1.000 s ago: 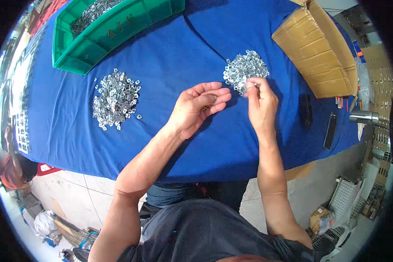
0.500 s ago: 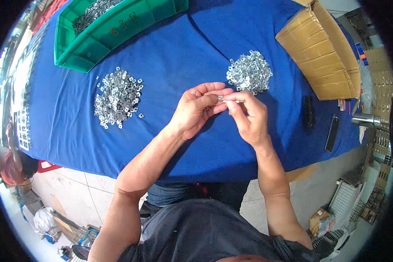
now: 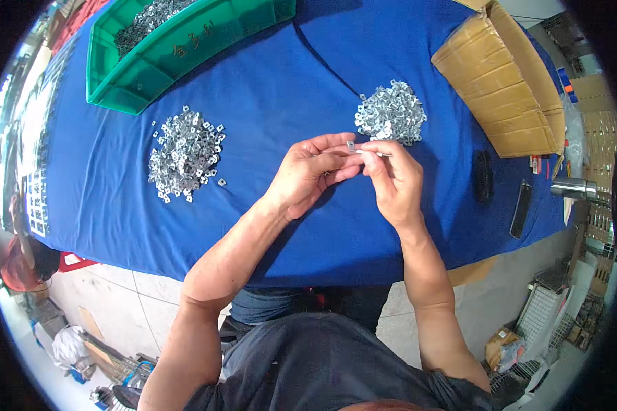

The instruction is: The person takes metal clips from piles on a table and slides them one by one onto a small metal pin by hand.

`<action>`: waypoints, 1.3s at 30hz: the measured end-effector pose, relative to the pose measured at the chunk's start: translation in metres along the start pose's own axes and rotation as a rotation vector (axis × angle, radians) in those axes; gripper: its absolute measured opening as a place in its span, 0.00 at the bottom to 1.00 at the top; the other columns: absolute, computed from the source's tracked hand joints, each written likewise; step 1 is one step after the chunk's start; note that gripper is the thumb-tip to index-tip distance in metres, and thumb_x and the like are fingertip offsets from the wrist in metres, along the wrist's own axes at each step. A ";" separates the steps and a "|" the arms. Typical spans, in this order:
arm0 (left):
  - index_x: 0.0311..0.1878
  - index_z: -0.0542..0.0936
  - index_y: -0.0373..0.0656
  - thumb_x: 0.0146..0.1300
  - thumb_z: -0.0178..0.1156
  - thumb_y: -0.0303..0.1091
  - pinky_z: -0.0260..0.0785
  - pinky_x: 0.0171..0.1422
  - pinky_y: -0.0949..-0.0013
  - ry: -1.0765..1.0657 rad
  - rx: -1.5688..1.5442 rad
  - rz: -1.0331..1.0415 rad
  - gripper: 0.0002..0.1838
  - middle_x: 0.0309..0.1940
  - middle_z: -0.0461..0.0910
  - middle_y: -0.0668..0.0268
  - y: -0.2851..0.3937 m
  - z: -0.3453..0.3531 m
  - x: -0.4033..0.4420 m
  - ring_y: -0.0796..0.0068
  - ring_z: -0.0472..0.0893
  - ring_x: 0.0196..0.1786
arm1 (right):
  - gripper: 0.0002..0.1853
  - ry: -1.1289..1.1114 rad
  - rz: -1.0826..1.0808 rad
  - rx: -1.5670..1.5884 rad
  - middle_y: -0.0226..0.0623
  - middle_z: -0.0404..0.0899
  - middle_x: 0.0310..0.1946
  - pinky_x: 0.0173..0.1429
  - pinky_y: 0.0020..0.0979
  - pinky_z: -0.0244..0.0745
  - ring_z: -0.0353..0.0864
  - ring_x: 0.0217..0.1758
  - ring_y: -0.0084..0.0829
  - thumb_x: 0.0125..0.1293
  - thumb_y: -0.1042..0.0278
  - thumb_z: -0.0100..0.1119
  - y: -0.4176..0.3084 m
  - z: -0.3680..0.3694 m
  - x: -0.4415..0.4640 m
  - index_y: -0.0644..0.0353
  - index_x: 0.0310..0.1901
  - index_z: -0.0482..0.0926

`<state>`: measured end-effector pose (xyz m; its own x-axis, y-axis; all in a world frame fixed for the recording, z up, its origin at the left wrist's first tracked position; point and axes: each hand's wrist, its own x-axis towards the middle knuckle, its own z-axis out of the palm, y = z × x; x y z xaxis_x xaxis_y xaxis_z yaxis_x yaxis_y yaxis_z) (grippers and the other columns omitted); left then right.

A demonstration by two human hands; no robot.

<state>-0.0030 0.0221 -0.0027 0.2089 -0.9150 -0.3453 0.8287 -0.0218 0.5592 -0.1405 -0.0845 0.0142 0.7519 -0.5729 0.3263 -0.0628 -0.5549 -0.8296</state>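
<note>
Over the middle of the blue cloth, my left hand (image 3: 310, 168) is half curled, thumb pressed toward the index finger; what lies inside the palm is mostly hidden. Close against its fingertips, my right hand (image 3: 395, 179) pinches a slim silvery tool (image 3: 376, 153) between thumb and index finger. A small square metal piece with a hole (image 3: 351, 145) shows at the tool's left end, just above my left fingers. Just beyond my hands lies a pile of small metal pieces (image 3: 391, 111). Another pile of similar pieces (image 3: 185, 154) spreads to the left, a few lying loose at its edge.
A green plastic bin (image 3: 164, 75) with dark small parts stands at the back left. At the right are a cardboard box (image 3: 504, 89), a black object (image 3: 483, 176) and a dark flat bar (image 3: 521, 209). Another person (image 3: 24, 257) is at the far left.
The small square metal piece has moved slightly up and right, off the left thumb tip. My right hand has shifted a little right; my left hand stays almost in place.
</note>
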 end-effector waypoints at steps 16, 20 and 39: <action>0.61 0.71 0.32 0.66 0.50 0.17 0.76 0.59 0.69 -0.050 0.079 -0.001 0.20 0.51 0.79 0.55 -0.004 0.000 -0.001 0.68 0.81 0.54 | 0.04 0.073 -0.055 -0.059 0.40 0.81 0.32 0.33 0.30 0.75 0.82 0.30 0.29 0.68 0.74 0.57 0.003 0.002 0.004 0.65 0.41 0.78; 0.61 0.71 0.32 0.65 0.49 0.16 0.76 0.59 0.69 -0.074 0.092 -0.003 0.21 0.52 0.79 0.55 -0.002 0.002 -0.001 0.67 0.81 0.55 | 0.05 0.054 0.020 0.021 0.39 0.81 0.32 0.33 0.29 0.75 0.82 0.30 0.27 0.68 0.74 0.57 0.003 0.001 0.004 0.65 0.42 0.78; 0.59 0.70 0.29 0.69 0.48 0.19 0.75 0.62 0.69 0.001 -0.109 0.025 0.16 0.58 0.75 0.48 0.005 0.001 0.000 0.60 0.76 0.62 | 0.05 0.133 0.189 0.244 0.29 0.79 0.28 0.32 0.20 0.70 0.74 0.27 0.15 0.68 0.75 0.57 0.001 -0.012 0.003 0.65 0.42 0.78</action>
<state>0.0006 0.0216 0.0011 0.2303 -0.9143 -0.3331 0.8750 0.0447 0.4821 -0.1464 -0.0945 0.0199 0.6485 -0.7348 0.1988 -0.0220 -0.2791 -0.9600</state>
